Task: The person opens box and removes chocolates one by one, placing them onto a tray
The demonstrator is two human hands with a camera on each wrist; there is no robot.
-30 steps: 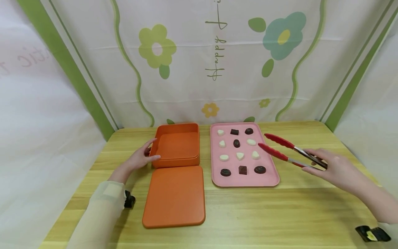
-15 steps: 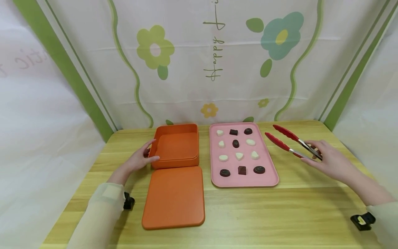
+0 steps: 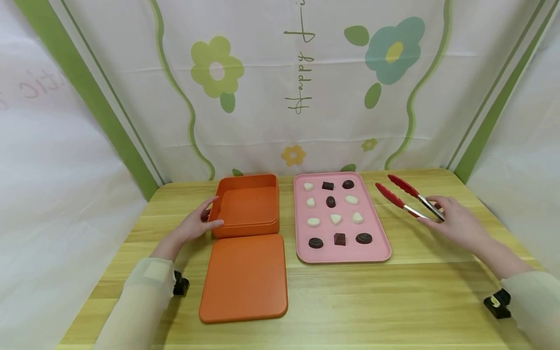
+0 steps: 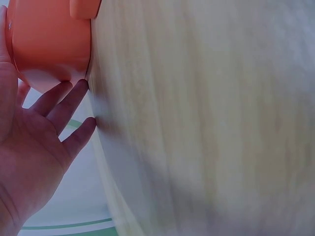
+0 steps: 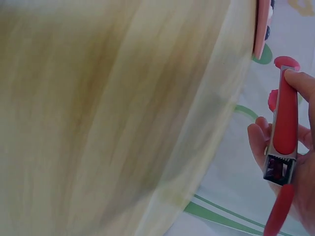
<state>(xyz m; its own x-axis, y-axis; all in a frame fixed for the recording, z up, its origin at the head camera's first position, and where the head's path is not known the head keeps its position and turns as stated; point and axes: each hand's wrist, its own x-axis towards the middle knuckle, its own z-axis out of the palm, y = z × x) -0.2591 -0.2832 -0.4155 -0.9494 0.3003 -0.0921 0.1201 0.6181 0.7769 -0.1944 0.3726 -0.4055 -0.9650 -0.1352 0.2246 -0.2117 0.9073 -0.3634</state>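
Note:
My left hand (image 3: pixel 197 224) rests against the left side of an orange box (image 3: pixel 245 228) that has no lid on it. In the left wrist view, its fingers are spread, their tips by the lower box wall. The thumb lies at the box's front left corner. Flat in front of the box is its orange lid (image 3: pixel 245 279). My right hand (image 3: pixel 457 221) holds red-tipped metal tongs (image 3: pixel 409 209) by the handles, arms apart with nothing between them. The tips are raised just right of a pink tray (image 3: pixel 376 252). Several white and dark chocolates (image 3: pixel 364 238) lie in rows on this tray.
Everything stands on a wooden table (image 3: pixel 350 301). A printed cloth with flowers (image 3: pixel 306 121) hangs close behind the box and tray, and cloth walls rise at both sides. Black cameras (image 3: pixel 498 304) are strapped to the wrists.
The right hand has carried the tongs rightward and back, from over the tray's right edge to beside it. The left hand keeps its place at the box.

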